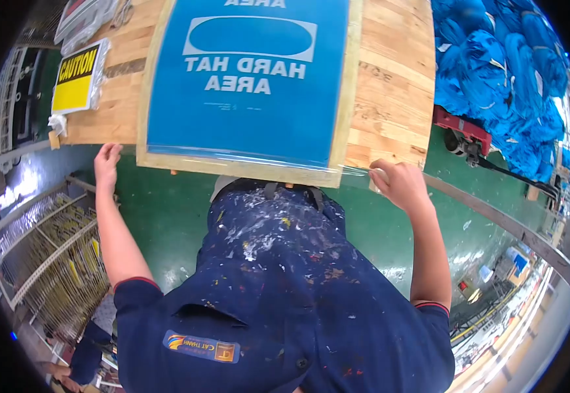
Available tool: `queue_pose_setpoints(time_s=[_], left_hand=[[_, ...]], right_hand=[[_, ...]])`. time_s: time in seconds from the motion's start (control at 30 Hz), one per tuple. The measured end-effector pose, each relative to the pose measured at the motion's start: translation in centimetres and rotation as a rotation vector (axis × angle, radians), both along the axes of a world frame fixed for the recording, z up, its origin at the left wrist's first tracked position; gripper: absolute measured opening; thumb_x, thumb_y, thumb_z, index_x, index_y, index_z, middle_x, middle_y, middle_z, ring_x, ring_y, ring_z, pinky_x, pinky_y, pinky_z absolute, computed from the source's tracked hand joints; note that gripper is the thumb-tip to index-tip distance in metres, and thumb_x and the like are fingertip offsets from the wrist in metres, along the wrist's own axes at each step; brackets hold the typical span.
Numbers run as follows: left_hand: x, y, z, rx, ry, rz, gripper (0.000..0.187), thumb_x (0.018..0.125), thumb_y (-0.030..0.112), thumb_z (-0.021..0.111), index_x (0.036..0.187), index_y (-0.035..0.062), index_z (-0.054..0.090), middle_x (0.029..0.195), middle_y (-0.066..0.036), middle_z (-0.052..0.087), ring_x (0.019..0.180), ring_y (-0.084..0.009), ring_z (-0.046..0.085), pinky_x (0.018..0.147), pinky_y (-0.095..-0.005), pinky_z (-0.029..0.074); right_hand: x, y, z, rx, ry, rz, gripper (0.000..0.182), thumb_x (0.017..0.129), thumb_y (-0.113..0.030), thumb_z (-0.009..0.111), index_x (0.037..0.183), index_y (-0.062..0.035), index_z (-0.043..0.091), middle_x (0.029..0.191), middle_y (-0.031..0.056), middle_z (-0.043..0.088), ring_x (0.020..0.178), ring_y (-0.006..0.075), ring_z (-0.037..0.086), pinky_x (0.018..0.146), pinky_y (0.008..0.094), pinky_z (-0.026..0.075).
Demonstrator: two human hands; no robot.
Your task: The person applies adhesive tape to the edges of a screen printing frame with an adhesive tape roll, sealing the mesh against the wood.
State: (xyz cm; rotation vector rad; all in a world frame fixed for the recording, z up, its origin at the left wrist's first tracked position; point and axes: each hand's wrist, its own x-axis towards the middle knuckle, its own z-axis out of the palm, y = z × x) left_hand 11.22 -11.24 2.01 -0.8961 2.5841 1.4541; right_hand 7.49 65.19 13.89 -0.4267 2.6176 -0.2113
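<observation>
We had one flat rectangular screen (246, 124), blue with a pale yellowish border, on the wooden worktop (390, 98), its near edge jutting past the wood. One glossy clear strip (356, 170) ran along that edge. Our right hand (399, 185), just right of the screen, gripped one small pale roll (380, 179); our left hand (107, 171), left of the screen, had pinched fingertips, on what we could not tell. Left of the screen lay one plastic-wrapped CAUTION sign (78, 76); right of it, blue bundles (485, 65) sat heaped above one red cart (463, 129).
</observation>
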Motion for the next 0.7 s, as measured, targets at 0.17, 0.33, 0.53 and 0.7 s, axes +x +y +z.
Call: queue_pose_setpoints(time_s=[0.17, 0.33, 0.53, 0.7], left_hand=[[0.0, -4.3, 1.8, -0.04, 0.127, 0.024, 0.032, 0.108, 0.033, 0.066, 0.126, 0.0071, 0.066, 0.117, -0.001, 0.069, 0.111, -0.0119, 0.065, 0.101, -0.0303, 0.051], [2.1, -12.4, 8.1, 0.017, 0.475, 0.267, 0.027, 0.107, 0.028, 0.068, 0.124, 0.0073, 0.066, 0.117, -0.002, 0.068, 0.105, -0.0132, 0.063, 0.09, -0.0296, 0.051], [4.1, -18.9, 17.8, 0.038, 0.821, 0.427, 0.032, 0.107, 0.031, 0.062, 0.123, 0.003, 0.063, 0.116, -0.014, 0.066, 0.102, -0.0286, 0.062, 0.089, -0.0421, 0.05], [7.1, -18.6, 19.9, 0.09, 0.853, 0.422, 0.03, 0.106, 0.029, 0.064, 0.123, 0.0036, 0.064, 0.116, -0.011, 0.066, 0.102, -0.0238, 0.061, 0.089, -0.0384, 0.05]], right_hand=[[-1.1, -1.2, 9.2, -0.189, 0.173, 0.037, 0.021, 0.092, -0.037, 0.076, 0.099, -0.017, 0.076, 0.067, 0.0089, 0.069, 0.062, 0.032, 0.068, 0.058, 0.0462, 0.052], [1.1, -4.2, 24.5, -0.59, 0.56, 0.459, 0.022, 0.079, -0.037, 0.081, 0.091, -0.0193, 0.075, 0.059, -0.0032, 0.052, 0.05, 0.0162, 0.051, 0.05, 0.0336, 0.04], [3.0, -4.1, 31.1, -0.51, 0.706, 0.53, 0.017, 0.087, -0.032, 0.072, 0.088, -0.0152, 0.073, 0.075, -0.0021, 0.062, 0.071, 0.0113, 0.058, 0.059, 0.0257, 0.041], [2.6, -3.0, 30.7, -0.491, 0.828, 0.692, 0.024, 0.081, -0.038, 0.075, 0.074, -0.0156, 0.07, 0.072, -0.0024, 0.059, 0.073, 0.0111, 0.057, 0.055, 0.0263, 0.037]])
